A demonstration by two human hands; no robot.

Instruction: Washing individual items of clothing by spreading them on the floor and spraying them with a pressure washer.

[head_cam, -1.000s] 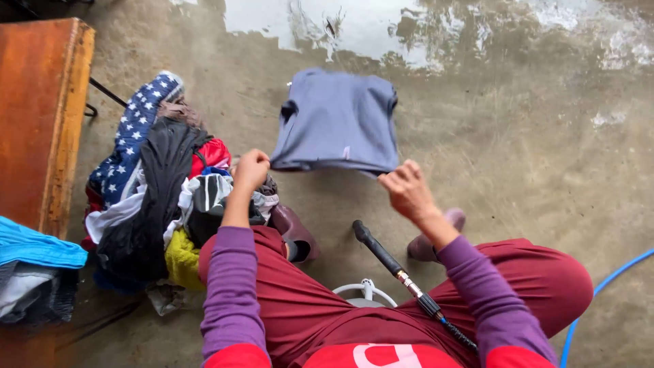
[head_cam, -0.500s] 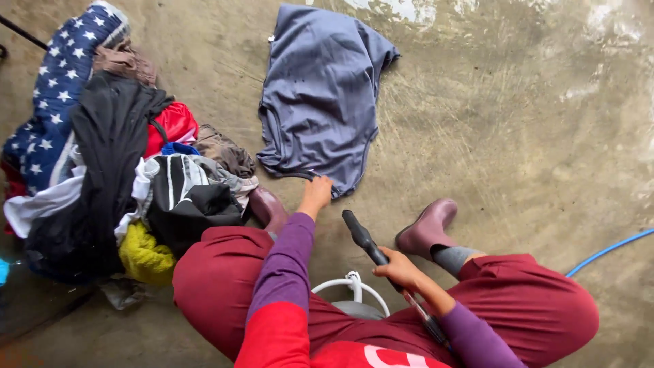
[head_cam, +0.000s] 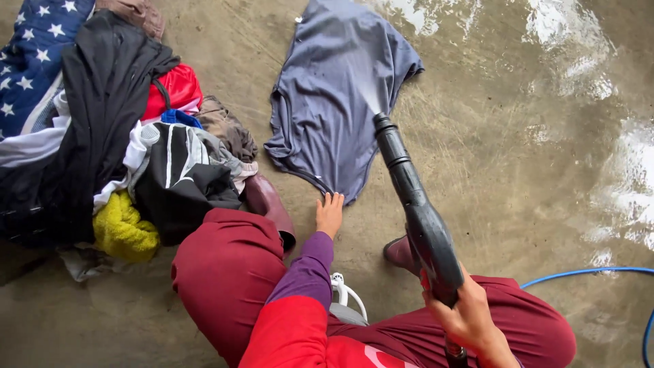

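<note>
Shirt (head_cam: 337, 102) lies flat on wet floor (head_cam: 518, 157): soft, probably heavy when soaked; grip at hem. Left hand (head_cam: 330, 212) rests open at hem. Right hand (head_cam: 466, 315) is closed around sprayer (head_cam: 415, 204).

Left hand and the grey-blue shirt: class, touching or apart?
Touching. The head view shows the left hand with fingertips resting on the grey-blue shirt hem.

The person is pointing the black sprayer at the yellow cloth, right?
Not quite. In the head view, the right hand points the black sprayer at the grey-blue shirt spread on the floor. The yellow cloth lies in the pile.
</note>
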